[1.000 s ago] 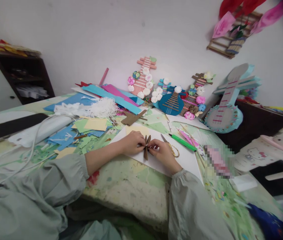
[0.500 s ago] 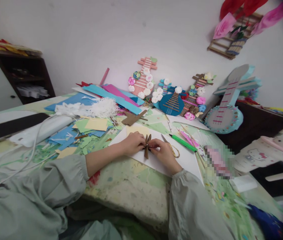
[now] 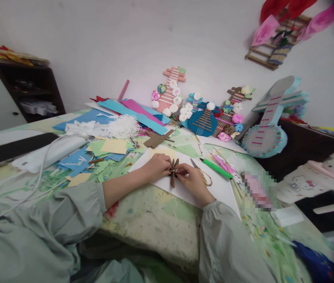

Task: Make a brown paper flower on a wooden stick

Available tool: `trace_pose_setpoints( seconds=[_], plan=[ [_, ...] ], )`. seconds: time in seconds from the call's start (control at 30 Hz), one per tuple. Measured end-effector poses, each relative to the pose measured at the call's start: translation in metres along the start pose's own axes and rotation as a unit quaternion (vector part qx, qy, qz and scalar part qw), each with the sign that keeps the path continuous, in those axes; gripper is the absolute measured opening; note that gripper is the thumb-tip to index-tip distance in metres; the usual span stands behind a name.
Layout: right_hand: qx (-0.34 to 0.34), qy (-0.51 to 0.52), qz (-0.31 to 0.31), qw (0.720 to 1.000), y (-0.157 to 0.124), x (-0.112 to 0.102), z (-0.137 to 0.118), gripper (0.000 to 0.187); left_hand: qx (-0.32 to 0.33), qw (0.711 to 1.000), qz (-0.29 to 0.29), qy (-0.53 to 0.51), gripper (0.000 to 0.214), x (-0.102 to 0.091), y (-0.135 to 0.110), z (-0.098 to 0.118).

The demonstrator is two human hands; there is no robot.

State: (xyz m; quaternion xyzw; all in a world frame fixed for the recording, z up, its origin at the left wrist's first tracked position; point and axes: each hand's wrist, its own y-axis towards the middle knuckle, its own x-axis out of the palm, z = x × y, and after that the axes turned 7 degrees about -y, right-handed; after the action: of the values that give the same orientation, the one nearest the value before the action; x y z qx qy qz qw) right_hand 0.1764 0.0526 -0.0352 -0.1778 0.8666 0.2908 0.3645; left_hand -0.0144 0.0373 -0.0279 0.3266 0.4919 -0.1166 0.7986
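The brown piece [image 3: 173, 173], a small bundle of folded paper strips fanned at the top, stands pinched at its middle between both my hands, low over the white sheet [image 3: 222, 189] near the table's front edge. My left hand [image 3: 157, 167] closes on it from 9 o'clock, fingertips tight on the waist; my right hand [image 3: 192, 179] nips it from 3 o'clock with thumb and forefinger. Just past my right hand, at 3 o'clock, the scissors [image 3: 203, 175] lie on the sheet, and the green pen [image 3: 215, 168] lies beyond them at 2 o'clock. A brown cutout [image 3: 156, 139] lies at 11 o'clock, white string [image 3: 120, 127] at 10 o'clock, the phone [image 3: 11, 148] far off at 9 o'clock, and paper guitars [image 3: 203, 120] lean on the wall at 1 o'clock.
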Motion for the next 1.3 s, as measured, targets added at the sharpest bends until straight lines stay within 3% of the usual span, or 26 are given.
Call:
trace_pose_setpoints(
  seconds=[0.23,0.37,0.47,0.57,0.73,0.8,0.97,1.3],
  plan=[
    [-0.006,0.003,-0.016,1.000,-0.001,-0.001,-0.003,0.026,0.012,0.998,-0.020,0.050,0.017,0.001,0.000,-0.001],
    [-0.003,-0.042,-0.034,0.999,0.000,-0.002,-0.007,0.025,0.033,0.999,-0.001,-0.001,0.015,0.002,-0.001,-0.004],
    [-0.011,-0.116,-0.027,0.993,0.001,-0.004,-0.007,0.014,0.036,0.998,0.011,-0.050,0.016,0.004,-0.001,-0.003],
    [-0.046,-0.189,0.000,0.981,0.000,-0.004,-0.008,0.006,0.022,0.996,0.012,-0.082,0.017,0.006,-0.001,0.001],
    [-0.062,-0.258,-0.011,0.964,-0.003,-0.004,-0.013,0.013,-0.039,0.991,0.046,-0.123,0.005,0.008,-0.001,0.003],
    [-0.053,-0.263,-0.029,0.963,-0.003,-0.004,-0.015,0.013,-0.043,0.990,0.048,-0.128,0.008,0.008,0.000,0.001],
    [-0.057,-0.252,-0.054,0.965,-0.002,-0.004,-0.015,0.011,-0.006,0.997,-0.015,-0.078,0.014,0.008,0.001,-0.005],
    [-0.051,-0.251,-0.069,0.964,-0.001,-0.005,-0.016,0.007,0.016,0.997,-0.005,-0.078,0.014,0.002,0.002,-0.001]
  ],
)
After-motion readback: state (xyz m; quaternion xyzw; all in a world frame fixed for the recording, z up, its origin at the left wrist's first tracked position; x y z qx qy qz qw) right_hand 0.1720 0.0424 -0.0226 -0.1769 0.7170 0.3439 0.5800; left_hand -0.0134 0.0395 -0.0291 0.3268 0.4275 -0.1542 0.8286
